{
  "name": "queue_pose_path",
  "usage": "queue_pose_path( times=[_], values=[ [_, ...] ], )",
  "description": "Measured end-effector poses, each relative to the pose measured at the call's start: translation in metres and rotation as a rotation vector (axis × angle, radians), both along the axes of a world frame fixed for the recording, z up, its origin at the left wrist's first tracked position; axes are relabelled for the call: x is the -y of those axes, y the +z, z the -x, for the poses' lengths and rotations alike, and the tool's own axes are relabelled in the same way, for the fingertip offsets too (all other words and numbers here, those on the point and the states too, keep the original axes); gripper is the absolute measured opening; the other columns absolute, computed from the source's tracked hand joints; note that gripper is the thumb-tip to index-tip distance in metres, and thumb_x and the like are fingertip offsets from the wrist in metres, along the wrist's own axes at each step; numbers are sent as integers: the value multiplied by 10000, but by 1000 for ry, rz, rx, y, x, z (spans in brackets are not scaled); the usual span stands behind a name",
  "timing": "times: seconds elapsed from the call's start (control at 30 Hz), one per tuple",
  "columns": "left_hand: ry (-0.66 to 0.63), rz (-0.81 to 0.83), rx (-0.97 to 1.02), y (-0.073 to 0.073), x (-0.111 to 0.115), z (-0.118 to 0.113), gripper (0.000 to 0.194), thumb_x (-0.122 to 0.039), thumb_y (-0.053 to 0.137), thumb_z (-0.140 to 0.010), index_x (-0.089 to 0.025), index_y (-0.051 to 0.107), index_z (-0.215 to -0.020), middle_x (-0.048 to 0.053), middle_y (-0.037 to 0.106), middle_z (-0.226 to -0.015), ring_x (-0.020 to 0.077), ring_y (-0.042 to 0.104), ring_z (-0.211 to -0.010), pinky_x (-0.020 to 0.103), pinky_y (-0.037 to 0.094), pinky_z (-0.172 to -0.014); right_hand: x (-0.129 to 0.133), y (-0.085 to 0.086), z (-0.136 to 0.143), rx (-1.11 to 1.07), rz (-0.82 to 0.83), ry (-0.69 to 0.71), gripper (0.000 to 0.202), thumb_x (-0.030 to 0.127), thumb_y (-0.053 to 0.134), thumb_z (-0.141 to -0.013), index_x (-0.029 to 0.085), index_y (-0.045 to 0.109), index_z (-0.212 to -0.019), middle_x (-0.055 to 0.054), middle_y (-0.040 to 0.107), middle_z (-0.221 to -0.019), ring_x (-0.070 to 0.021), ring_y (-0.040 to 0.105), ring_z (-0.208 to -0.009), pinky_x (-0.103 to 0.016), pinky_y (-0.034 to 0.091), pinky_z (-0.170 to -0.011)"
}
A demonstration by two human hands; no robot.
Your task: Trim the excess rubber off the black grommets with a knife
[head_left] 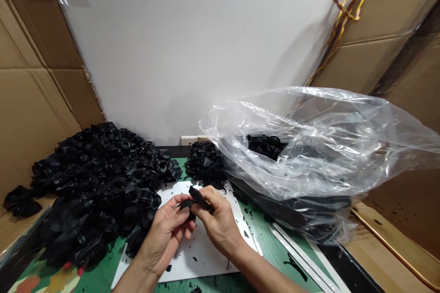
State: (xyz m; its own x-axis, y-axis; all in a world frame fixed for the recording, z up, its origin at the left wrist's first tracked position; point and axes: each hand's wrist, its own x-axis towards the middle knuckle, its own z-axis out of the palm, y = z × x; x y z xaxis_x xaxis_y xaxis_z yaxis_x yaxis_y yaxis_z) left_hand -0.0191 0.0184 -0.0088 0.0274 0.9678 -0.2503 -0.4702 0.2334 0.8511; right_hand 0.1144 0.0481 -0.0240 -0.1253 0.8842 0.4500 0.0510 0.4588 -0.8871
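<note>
My left hand (pixel 172 224) holds a small rounded black rubber part (pixel 186 206) between thumb and fingers, over a white board (pixel 202 252). Close against it, my right hand (pixel 218 219) grips a dark elongated piece (pixel 200 198), whose end sticks out up and to the left; whether it is a tool or rubber cannot be made out. The thumbs nearly meet at the rounded part. Black scraps lie scattered on the board around both hands.
A large heap of ribbed black parts (pixel 113 174) fills the left side. Behind the board sits a smaller black pile (pixel 205 161). A clear plastic bag (pixel 319 165) with black parts stands right. White strips (pixel 299 256) lie near the right edge. Cardboard (pixel 34 78) flanks the left.
</note>
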Motion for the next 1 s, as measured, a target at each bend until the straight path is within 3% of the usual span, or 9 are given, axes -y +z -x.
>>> queue_pose_path(
  times=[0.1,0.23,0.3,0.47,0.53,0.63,0.8,0.9,1.0],
  values=[
    [-44,-82,-147,-2,0,0,311,-297,783,-635,-174,667,-895,16,648,-699,112,568,-532,178,409,-413,1,-3,8,-38,13,-60,160,171,550,-747,193,575,-591,9,509,-622,-141,499,-593,-244,403,-549],
    [51,-221,-522,-4,-2,0,269,-164,808,-551,-182,707,-800,14,686,-751,139,591,-658,203,456,-573,0,-6,9,-34,29,-63,174,189,536,-739,192,532,-565,15,500,-581,-138,481,-562,-244,388,-535],
    [102,-233,-586,-5,-1,-2,242,-114,789,-530,-180,704,-747,3,684,-716,152,598,-679,221,461,-631,-2,-8,9,-2,46,-74,193,204,511,-757,196,504,-565,16,503,-569,-135,475,-544,-240,387,-523],
    [137,-173,-395,-7,6,-6,235,-163,805,-502,-165,676,-699,-15,622,-574,131,549,-542,222,442,-523,-23,-15,-1,198,-48,-357,208,237,460,-769,217,434,-563,11,494,-541,-139,454,-497,-246,363,-489],
    [128,-173,-326,-6,7,-5,261,-204,821,-516,-164,681,-732,3,639,-614,136,556,-564,223,450,-530,-33,-16,-11,215,-52,-434,223,279,449,-795,221,436,-580,3,502,-547,-149,456,-503,-256,361,-497],
    [162,-191,-277,-5,6,-1,307,-219,828,-543,-173,704,-820,29,671,-758,142,573,-677,205,458,-576,-43,-16,-27,213,-47,-474,269,363,469,-807,227,428,-578,1,503,-545,-160,460,-512,-269,365,-511],
    [210,-133,-181,-4,3,2,357,-207,855,-502,-162,709,-824,17,658,-752,119,561,-636,187,445,-538,-48,-14,-50,198,18,-576,264,404,456,-799,215,479,-616,-23,529,-543,-188,485,-509,-294,365,-511],
    [208,-64,-104,-4,2,4,362,-197,844,-518,-149,702,-848,18,662,-725,107,572,-601,173,427,-503,-43,-12,-49,187,31,-556,261,381,445,-790,213,476,-593,-15,527,-525,-181,484,-499,-287,374,-503],
    [200,9,-7,-4,1,6,274,-200,789,-593,-129,689,-838,28,653,-659,113,584,-542,175,395,-445,-33,-9,-37,194,51,-352,235,321,448,-784,201,493,-586,-6,541,-549,-164,490,-517,-265,381,-507]
  ],
)
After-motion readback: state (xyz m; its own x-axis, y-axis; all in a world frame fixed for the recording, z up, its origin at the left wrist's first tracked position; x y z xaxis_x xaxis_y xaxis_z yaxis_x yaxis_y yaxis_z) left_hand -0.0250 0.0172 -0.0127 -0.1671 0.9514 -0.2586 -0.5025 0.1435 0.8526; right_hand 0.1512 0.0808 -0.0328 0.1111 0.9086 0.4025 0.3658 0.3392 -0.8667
